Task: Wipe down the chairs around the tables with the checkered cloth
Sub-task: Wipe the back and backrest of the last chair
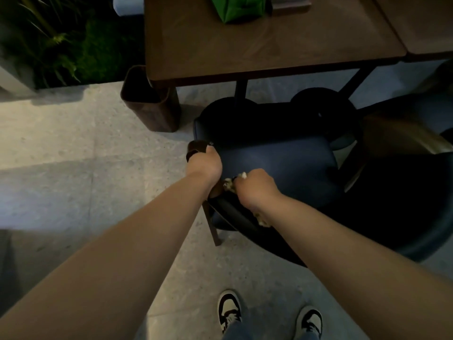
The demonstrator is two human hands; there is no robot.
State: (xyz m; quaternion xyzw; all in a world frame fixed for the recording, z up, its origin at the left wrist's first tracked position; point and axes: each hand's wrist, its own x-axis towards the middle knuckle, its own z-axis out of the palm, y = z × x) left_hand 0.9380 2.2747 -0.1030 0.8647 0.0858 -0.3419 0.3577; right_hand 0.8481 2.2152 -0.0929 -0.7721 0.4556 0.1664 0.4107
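Here we steady the blue padded chair (277, 160) by its brown wooden armrest (196, 147), left hand (204, 163) clenched round it, while our right hand (255, 186) grasps the bunched pale checkered cloth (229, 185) against its backrest, so sweeping along it seems next.

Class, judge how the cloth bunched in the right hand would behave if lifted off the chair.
The cloth is probably floppy: it bunches and pokes out either side of the right hand. Likely light, since one hand gathers it.
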